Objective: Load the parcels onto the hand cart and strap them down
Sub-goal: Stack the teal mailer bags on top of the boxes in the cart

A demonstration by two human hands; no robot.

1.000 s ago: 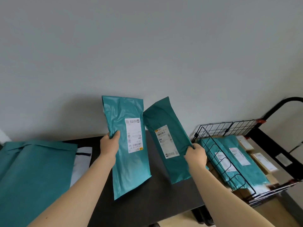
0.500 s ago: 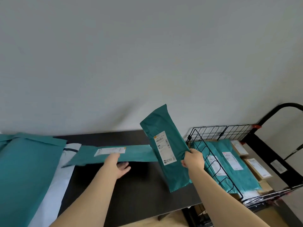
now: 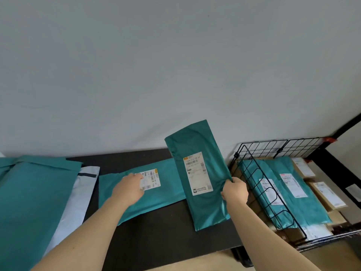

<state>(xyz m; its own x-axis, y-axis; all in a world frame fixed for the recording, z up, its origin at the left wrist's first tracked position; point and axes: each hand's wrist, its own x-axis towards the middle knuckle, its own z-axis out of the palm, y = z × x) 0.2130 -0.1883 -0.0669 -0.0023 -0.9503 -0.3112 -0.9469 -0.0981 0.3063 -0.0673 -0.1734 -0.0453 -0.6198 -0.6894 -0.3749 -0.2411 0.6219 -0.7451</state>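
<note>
The held mailer (image 3: 207,210) is a long, slim teal plastic bag, smooth and faintly glossy, with a white printed label on its face. It stands almost upright, leaning left at the top, above the right end of the surface (image 3: 156,241), its lower end near the front-right corner. The right grip (image 3: 235,189) pinches its right edge, thumb in front and fingers curled behind.

A second mailer (image 3: 168,194) of the same teal film lies flat along the middle of the surface, nearer the back edge, its right end tucked behind the held one. The left grip (image 3: 130,187) lies on it spread and flat, fingertips on the near end of its white label.

At the left edge sits a pile of wider teal bags (image 3: 33,202), creased and folded at the top, overlapping a pale grey-white bag (image 3: 78,194) with a dark strip across it. The surface is matt black and set against a plain, pale grey wall (image 3: 175,65).

Just beside the right edge stands the cart (image 3: 261,145) — black wire-grid sides, a black tubular handle (image 3: 349,124) and a red clip (image 3: 330,139) at the far corner. Inside it, two teal mailers (image 3: 304,204) lie flat side by side, labels up, on top of brown cardboard boxes (image 3: 328,194) that carry white labels too.
</note>
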